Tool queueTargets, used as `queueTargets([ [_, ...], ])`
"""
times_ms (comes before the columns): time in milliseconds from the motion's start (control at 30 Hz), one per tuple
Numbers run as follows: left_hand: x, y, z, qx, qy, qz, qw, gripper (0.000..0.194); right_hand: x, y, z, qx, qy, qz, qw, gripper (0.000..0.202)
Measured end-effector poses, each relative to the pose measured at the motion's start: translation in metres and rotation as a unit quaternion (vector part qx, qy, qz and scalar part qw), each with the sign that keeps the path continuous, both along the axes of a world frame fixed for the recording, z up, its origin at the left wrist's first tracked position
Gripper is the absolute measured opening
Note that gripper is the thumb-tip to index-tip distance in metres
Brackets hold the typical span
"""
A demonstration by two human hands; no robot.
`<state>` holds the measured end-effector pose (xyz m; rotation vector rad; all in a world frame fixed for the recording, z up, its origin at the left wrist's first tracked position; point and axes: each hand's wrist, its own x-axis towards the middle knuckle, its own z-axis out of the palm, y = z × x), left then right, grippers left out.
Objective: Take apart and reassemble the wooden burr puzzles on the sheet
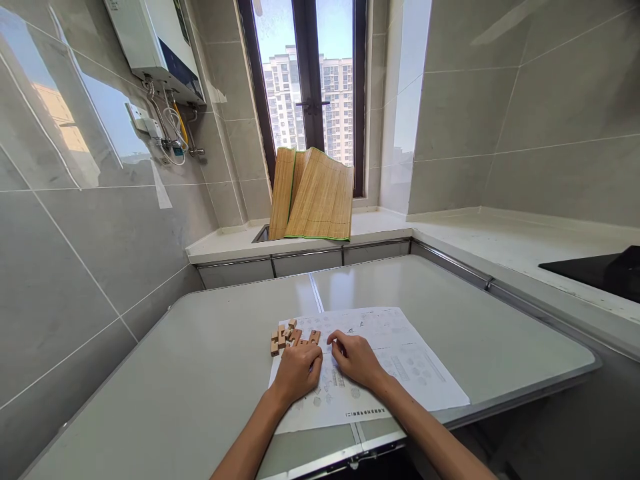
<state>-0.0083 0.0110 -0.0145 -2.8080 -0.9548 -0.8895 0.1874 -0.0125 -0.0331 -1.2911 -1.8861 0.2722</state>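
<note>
Small wooden blocks (pixel 281 339) lie in a loose cluster on the upper left corner of a printed sheet (pixel 415 380), some of them past its edge on the table. Several flatter, darker wooden pieces (pixel 314 337) with notches or holes sit just right of them. My left hand (pixel 299 368) is closed, knuckles up, right in front of these pieces; its fingertips are hidden, so whatever it holds does not show. To the right, my right hand (pixel 354 359) rests over the paper with its fingers curled in and nothing visible in them.
The sheet lies on a pale folding table (pixel 210 360) with a central seam and a metal latch (pixel 354 461) at the near edge. Behind stands a white counter (pixel 380 220) with bamboo mats (pixel 323 197) by the window. A black cooktop (pixel 600 273) is at right.
</note>
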Motion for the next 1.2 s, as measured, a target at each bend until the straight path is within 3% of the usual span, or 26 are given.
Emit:
queueTargets([
  [100, 0.000, 0.003, 0.002, 0.006, -0.030, 0.045, 0.999, 0.027, 0.000, 0.000, -0.001, -0.001, 0.000, 0.000, 1.000, 0.019],
  [333, -0.011, 0.020, 0.006, 0.007, -0.119, 0.226, 0.967, 0.011, 0.001, 0.000, -0.001, -0.016, -0.005, -0.002, 1.000, 0.021],
  [467, -0.023, 0.038, -0.005, -0.016, -0.149, 0.304, 0.941, 0.032, 0.001, 0.000, -0.002, -0.011, -0.002, 0.004, 1.000, 0.021],
  [733, -0.036, 0.053, -0.017, -0.167, -0.163, 0.302, 0.924, 0.052, 0.001, 0.000, -0.003, -0.007, 0.003, 0.012, 1.000, 0.022],
  [1200, -0.046, 0.065, -0.025, -0.164, -0.176, 0.265, 0.934, 0.037, 0.001, -0.002, 0.000, -0.012, -0.004, 0.007, 1.000, 0.022],
])
